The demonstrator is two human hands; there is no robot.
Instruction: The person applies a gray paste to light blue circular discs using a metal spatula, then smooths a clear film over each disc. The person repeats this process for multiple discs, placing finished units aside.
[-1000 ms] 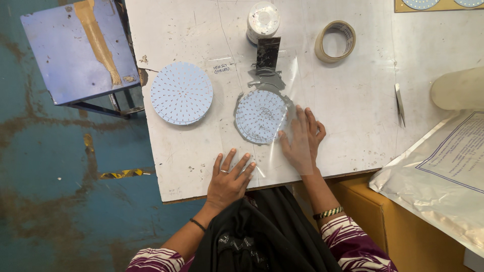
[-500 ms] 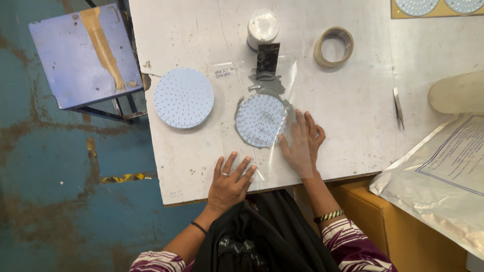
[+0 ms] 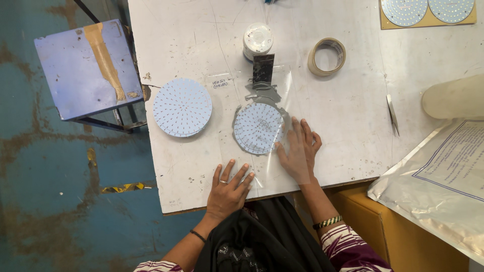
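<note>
Fingers: right hand [image 3: 298, 150] is lying flat, fingers [image 3: 295, 132] spread, pressing on a clear plastic sheet [image 3: 282, 100]; left hand [image 3: 228, 190] is resting palm-down, fingers fanned, at the sheet's near corner, pinching nothing.
Disc: a round LED circuit board [image 3: 258, 127] is sitting mid-table under the sheet, just left of the right hand.
Handling: it is likely light, thin, stiff and fragile on its face; best taken by the rim.
Look: pale blue-white, dotted with tiny LEDs, grey-edged.
Nearby: a stack of matching boards [image 3: 182, 107], tape roll [image 3: 327, 56], white jar [image 3: 257, 40] on the white table [image 3: 353, 116].
</note>
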